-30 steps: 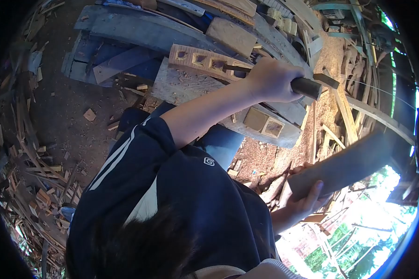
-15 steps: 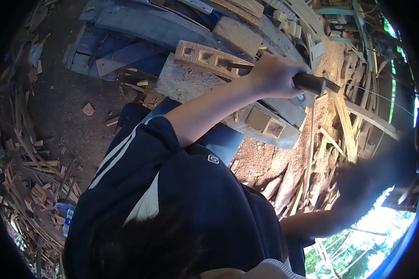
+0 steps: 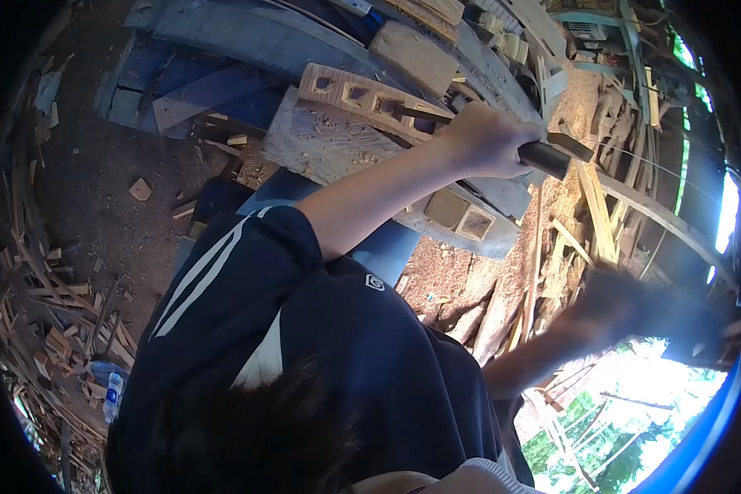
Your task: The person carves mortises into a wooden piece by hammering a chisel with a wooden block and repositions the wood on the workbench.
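My left hand [image 3: 490,142] is closed round the dark handle of a chisel [image 3: 545,160]. The chisel's thin blade reaches left from the fist to a wooden beam [image 3: 325,92] with several square holes, and its tip lies at one of them. At the lower right, my right hand [image 3: 613,300] is smeared by motion, closed on a dark wooden block [image 3: 683,317] that is blurred too. This hand is well apart from the chisel. A second piece with squared recesses [image 3: 445,224] lies below my left forearm.
Planks [image 3: 247,37] and a thick wood block [image 3: 412,58] lie beyond the beam. Wood scraps [image 3: 49,346] and a plastic bottle [image 3: 113,398] are on the ground at left. Long sticks [image 3: 597,210] and sawdust lie at right.
My right hand has swung outward and up to the right with the wooden block, then slightly back left. My left hand keeps its hold on the chisel.
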A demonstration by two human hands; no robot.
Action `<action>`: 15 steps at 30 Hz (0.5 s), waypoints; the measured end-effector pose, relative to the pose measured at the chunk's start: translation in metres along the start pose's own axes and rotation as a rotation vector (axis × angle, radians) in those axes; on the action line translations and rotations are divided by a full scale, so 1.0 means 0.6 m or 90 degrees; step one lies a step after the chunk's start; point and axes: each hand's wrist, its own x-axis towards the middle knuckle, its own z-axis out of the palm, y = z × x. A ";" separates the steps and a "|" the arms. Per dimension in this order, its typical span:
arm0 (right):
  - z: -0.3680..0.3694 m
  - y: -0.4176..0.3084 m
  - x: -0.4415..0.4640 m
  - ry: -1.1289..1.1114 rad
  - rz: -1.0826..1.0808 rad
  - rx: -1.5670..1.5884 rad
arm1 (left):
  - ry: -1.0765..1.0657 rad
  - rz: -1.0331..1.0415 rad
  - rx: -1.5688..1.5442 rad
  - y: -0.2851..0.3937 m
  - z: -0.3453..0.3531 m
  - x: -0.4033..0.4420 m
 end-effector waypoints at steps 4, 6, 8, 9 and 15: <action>0.040 0.037 -0.040 -0.145 0.194 -0.220 | 0.004 -0.005 0.022 -0.011 -0.005 0.001; 0.005 -0.039 -0.025 -0.237 0.126 -0.158 | 0.029 -0.001 -0.026 -0.004 -0.009 -0.002; -0.061 -0.041 0.005 -0.210 -0.066 -0.187 | 0.018 -0.002 -0.017 -0.004 -0.007 -0.003; -0.096 -0.010 0.019 -0.148 -0.251 -0.254 | 0.010 -0.002 -0.007 -0.005 -0.006 -0.003; 0.035 0.016 -0.039 -0.185 0.267 -0.163 | 0.021 0.017 0.000 -0.007 -0.003 -0.010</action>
